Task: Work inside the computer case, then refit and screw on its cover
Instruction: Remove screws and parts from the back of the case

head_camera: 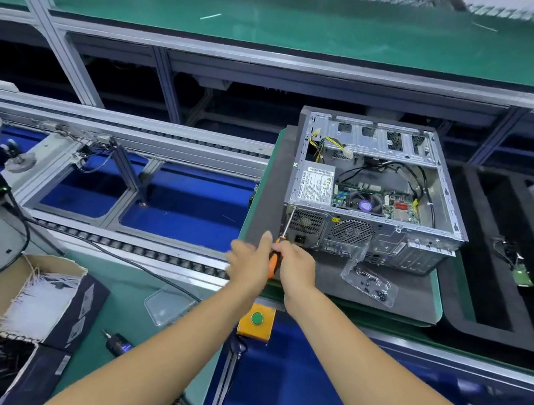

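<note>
An open computer case lies on its side on a grey pallet mat, its motherboard and power supply exposed. An orange-handled screwdriver points its tip at the rear upper-left corner of the case. My right hand grips the handle, and my left hand holds it from the other side. A clear bag of screws lies on the mat in front of the case. The cover is not clearly visible.
A yellow box with a green button sits below my hands. A cardboard box of white cable ties stands at left, an electric driver near it. A clear tray lies on the green bench. Black foam with a small board lies at right.
</note>
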{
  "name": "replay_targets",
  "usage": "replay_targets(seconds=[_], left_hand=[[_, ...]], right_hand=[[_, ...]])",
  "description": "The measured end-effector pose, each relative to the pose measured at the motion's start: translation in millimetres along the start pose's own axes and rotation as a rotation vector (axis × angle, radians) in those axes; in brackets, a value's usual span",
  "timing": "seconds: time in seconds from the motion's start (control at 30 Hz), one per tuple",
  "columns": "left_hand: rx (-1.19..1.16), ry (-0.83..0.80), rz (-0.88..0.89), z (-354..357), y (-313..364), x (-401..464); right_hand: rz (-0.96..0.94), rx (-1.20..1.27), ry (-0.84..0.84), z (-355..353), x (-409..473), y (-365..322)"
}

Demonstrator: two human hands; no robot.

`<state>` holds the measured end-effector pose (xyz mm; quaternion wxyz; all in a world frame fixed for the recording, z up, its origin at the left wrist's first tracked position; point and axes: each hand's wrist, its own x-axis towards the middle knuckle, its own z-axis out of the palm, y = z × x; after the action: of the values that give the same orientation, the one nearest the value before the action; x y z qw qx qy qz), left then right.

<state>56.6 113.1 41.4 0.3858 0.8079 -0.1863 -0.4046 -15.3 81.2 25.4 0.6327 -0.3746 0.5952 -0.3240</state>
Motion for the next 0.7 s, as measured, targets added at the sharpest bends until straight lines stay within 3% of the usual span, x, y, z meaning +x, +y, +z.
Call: replay_targets(seconds=[0.1,0.2,0.27,0.33,0.4,0.47,0.6,0.7], left_hand=[[-0.494,-0.379,-0.233,1,-6,-17],[-0.54,-0.395,-0.185,-2,6,-20],[-0.551,-0.381,-0.166,-1,10,-23],[-0.585,-0.41,-0.169,-1,11,-23],[-0.588,-0.436,-0.163,0,10,-21],[-0.559,-0.416,-0.133,1,9,-18],[-0.463,-0.355,-0.107,10,4,-15],[-0.365,-0.292,-0.079,18,1,-12]], right_hand=[[0.043,-0.135,-0.009,-2,2,-6],[0.004,-0.326,0.034,-3,6,-12],[-0.199,-0.497,0.186,-3,4,-19],[-0.548,-0.51,0.339,-10,4,-38],[-0.868,-0.635,0.383,-24,25,-71],[-0.95,-0.913,0.303,-36,66,-112],[-0.788,-1.445,-0.014,-41,148,-164],[-0.679,-1.495,-0.162,-30,176,-156]])
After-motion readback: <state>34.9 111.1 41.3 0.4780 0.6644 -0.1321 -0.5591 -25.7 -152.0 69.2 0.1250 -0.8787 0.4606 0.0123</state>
